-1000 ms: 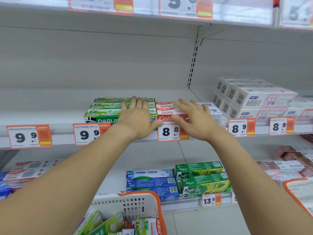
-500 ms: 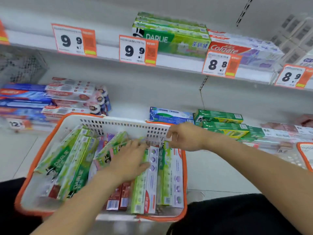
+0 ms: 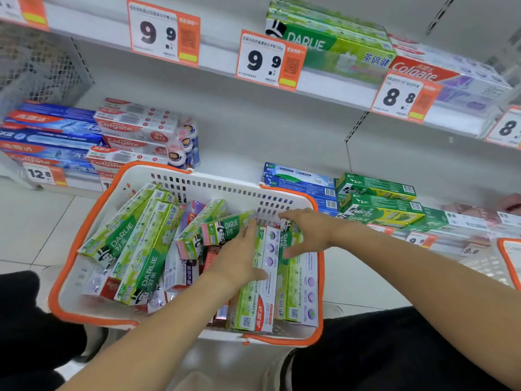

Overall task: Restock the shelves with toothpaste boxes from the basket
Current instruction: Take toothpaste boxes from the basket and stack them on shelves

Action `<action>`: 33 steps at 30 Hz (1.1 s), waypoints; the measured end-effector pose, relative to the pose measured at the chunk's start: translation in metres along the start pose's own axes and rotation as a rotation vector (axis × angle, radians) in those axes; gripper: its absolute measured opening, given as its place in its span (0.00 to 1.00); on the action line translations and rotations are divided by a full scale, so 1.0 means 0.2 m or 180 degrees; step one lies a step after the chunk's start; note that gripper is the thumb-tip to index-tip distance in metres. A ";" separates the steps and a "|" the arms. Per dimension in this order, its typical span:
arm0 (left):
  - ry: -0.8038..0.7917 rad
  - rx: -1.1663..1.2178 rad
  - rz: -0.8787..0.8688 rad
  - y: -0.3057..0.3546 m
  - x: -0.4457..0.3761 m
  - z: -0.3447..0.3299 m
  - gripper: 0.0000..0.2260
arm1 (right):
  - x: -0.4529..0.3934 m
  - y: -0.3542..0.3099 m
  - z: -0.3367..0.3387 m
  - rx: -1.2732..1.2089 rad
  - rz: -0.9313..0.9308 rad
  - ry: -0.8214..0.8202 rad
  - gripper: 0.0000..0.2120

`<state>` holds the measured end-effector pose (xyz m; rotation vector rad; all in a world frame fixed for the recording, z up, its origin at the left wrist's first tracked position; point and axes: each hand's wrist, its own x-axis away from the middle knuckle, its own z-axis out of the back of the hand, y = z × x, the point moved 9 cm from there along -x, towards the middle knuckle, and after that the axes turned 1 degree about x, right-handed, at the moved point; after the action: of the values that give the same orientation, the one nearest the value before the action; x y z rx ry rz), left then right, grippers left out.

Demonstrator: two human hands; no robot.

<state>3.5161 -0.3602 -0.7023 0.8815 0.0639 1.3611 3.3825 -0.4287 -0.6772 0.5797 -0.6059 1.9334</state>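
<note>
Since half a second ago, when the left hand [image 3: 242,258] lay flat over the boxes and the right hand [image 3: 303,235] sat curled at the far wall of the basket [image 3: 64,272], we have moved both hands onto the boxes at the right side of the load. One second ago both hands were up at the shelf [image 3: 214,67], spread over the stacked stock there; that placement is complete, and we judge this to be the start of the next pick.

Left hand: fingers extended and fairly wide, resting on a white box with purple dots [image 3: 269,266]. It holds nothing yet.

Right hand: fingers spread and bent downward over a green box [image 3: 293,286] just right of the white one, thumb on its near side. We cannot tell whether the grasp has closed.

The basket sits low and near, in front of the bottom shelf, with many green boxes [image 3: 146,249] piled at its left. On the shelf above, the green stack [image 3: 329,49] and the red-and-white stack [image 3: 439,77] stand far and right. Much stock remains to transfer.
</note>
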 end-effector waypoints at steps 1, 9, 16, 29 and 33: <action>0.0029 0.0053 0.0016 0.01 0.01 0.00 0.57 | -0.01 0.00 -0.01 0.0015 -0.0001 -0.0044 0.47; 0.0269 0.0451 0.0276 -0.02 0.08 0.20 0.54 | -0.08 -0.08 0.03 0.0173 0.0272 0.0068 0.42; 0.0783 0.0667 0.0119 -0.05 0.17 0.43 0.31 | -0.12 -0.20 -0.01 0.0826 0.0409 0.0007 0.27; 0.0742 0.1713 0.0507 -0.25 0.16 0.45 0.34 | 0.04 -0.34 0.23 -0.1143 0.0496 0.0418 0.24; 0.0727 0.2354 0.0324 -0.21 0.17 0.46 0.20 | 0.14 -0.28 0.33 -0.1810 0.0460 0.0212 0.28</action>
<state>3.6066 -0.3755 -0.6493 1.3437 0.7448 1.5504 3.4321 -0.4299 -0.6015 0.1125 -1.1247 1.7868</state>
